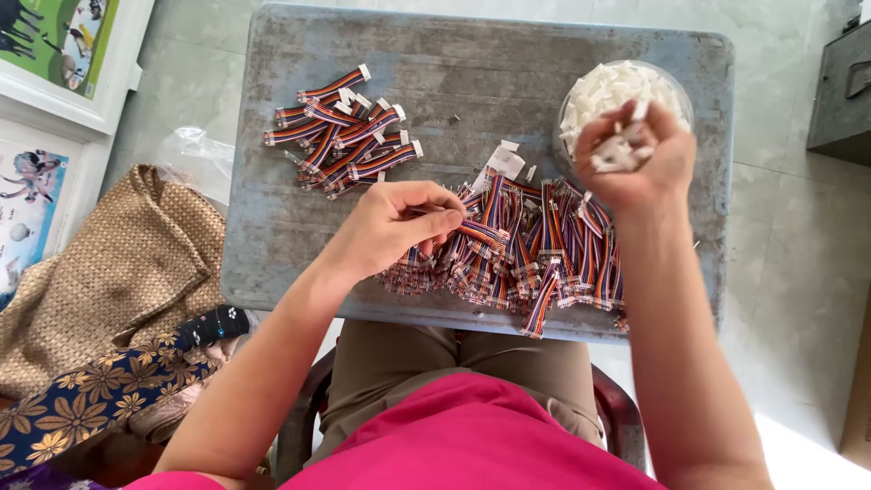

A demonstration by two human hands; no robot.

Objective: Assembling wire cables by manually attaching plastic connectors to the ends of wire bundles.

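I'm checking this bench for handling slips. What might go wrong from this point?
The right hand holds a loose clutch of white connectors above the bowl; some may drop. The ribbon cable pile reaches the table's near edge, so pieces may slide off. The left hand pinches one cable; neighbours could snag.

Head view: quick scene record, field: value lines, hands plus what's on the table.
surface: small grey table, seen from above
left hand: pinching one rainbow ribbon cable at the big pile
right hand: raised above the bowl, holding several white connectors
big pile: loose ribbon cables, table centre-front
small pile: cables with white connectors fitted, back left
bowl: clear, filled with white connectors, back right
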